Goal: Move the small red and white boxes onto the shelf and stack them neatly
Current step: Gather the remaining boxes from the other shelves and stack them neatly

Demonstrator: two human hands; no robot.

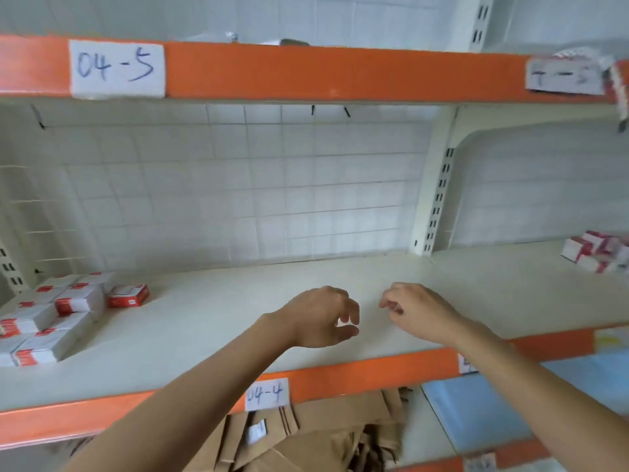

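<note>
Several small red and white boxes (51, 315) lie stacked in rows at the far left of the cream shelf (238, 301) labelled 04-4. One red box (128, 296) sits alone just right of that stack. A second heap of red and white boxes (597, 253) lies loosely on the shelf at the far right. My left hand (320, 318) and my right hand (415, 308) hover side by side over the middle of the shelf, fingers loosely curled, holding nothing and far from both groups of boxes.
An orange-edged upper shelf (306, 73) labelled 04-5 hangs overhead. A slotted upright post (439, 199) divides the shelf bays. Below the shelf edge lie flattened brown cardboard (323, 434) and a blue sheet (493, 410). A wire grid backs the shelf.
</note>
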